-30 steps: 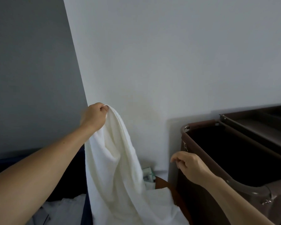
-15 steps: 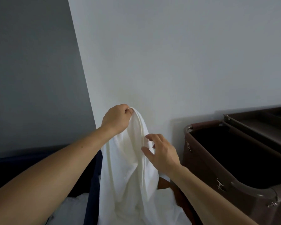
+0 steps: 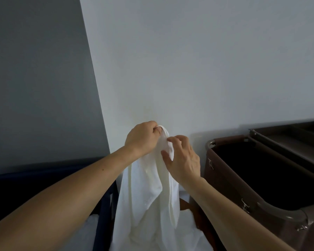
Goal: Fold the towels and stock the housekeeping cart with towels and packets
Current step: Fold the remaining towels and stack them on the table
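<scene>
A white towel (image 3: 150, 192) hangs in front of the pale wall (image 3: 188, 60), between a dark blue bin (image 3: 102, 214) at left and the brown housekeeping cart (image 3: 230, 180) at right. The left hand (image 3: 141, 139) grips its top edge in curled fingers. Just beside it, the right hand (image 3: 184, 160) pinches the same edge.

We're looking at a white wall (image 3: 198, 60), plain and softly lit, filling most of the view. To its left a darker grey wall (image 3: 34, 78) meets it along one slanting edge. Low down, left of the white wall's foot, a dark blue frame (image 3: 103, 214) comes in, and a faint shadow (image 3: 216, 131) lies across the white wall's lower right.
</scene>
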`<state>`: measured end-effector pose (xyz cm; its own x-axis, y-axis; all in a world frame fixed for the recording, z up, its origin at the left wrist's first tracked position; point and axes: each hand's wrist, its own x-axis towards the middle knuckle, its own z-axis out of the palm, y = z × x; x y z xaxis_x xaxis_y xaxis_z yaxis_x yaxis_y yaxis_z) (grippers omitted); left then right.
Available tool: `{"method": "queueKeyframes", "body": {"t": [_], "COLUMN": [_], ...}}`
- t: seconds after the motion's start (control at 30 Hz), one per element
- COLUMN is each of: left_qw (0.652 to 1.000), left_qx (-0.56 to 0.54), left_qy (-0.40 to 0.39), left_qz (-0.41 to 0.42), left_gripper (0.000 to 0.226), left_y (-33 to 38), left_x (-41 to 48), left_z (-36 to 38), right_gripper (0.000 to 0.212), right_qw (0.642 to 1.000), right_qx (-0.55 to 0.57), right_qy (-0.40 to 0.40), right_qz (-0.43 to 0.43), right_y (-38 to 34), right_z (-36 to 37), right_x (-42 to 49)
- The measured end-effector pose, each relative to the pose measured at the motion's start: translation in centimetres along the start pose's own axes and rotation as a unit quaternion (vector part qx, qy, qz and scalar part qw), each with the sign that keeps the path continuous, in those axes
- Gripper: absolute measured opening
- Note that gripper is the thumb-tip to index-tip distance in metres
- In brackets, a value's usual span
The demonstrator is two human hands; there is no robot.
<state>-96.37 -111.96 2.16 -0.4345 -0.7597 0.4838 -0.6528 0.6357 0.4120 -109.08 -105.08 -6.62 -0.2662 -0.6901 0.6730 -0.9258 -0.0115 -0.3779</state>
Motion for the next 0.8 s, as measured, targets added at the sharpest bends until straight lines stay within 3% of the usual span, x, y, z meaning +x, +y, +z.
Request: {"method": "queueKeyframes", "body": {"t": [0.2, 0.37, 0.43, 0.6, 0.8], "left_qw": [0.999, 0.999, 1.000, 1.000, 0.996], "left_qx": [0.012, 0.006, 0.006, 0.017, 0.043], "left_qy": [-0.033, -0.031, -0.024, 0.002, 0.050], "left_qz": [0.017, 0.019, 0.013, -0.026, -0.060], "left_gripper": [0.038, 0.039, 0.041, 0.038, 0.037], "left_y": [0.4, 0.7, 0.5, -1.5, -4.5], "left_x": [-0.8, -0.9, -0.6, 0.7, 2.2], "left_z": [0.5, 0.7, 0.4, -1.3, -2.8], "right_gripper": [0.018, 0.022, 0.023, 0.038, 0.024], "right_qw": [0.999, 0.998, 0.999, 0.972, 0.961], "right_qx": [0.015, -0.005, -0.033, -0.109, -0.112], "right_qy": [0.036, 0.041, -0.001, -0.205, -0.237], "right_qz": [-0.004, -0.045, -0.043, 0.029, 0.084], "right_y": [0.0, 0.5, 1.1, 4.7, 9.7], "right_z": [-0.9, -0.6, -0.2, 2.0, 3.3], "right_x": [1.0, 0.3, -0.2, -2.8, -5.9]}}
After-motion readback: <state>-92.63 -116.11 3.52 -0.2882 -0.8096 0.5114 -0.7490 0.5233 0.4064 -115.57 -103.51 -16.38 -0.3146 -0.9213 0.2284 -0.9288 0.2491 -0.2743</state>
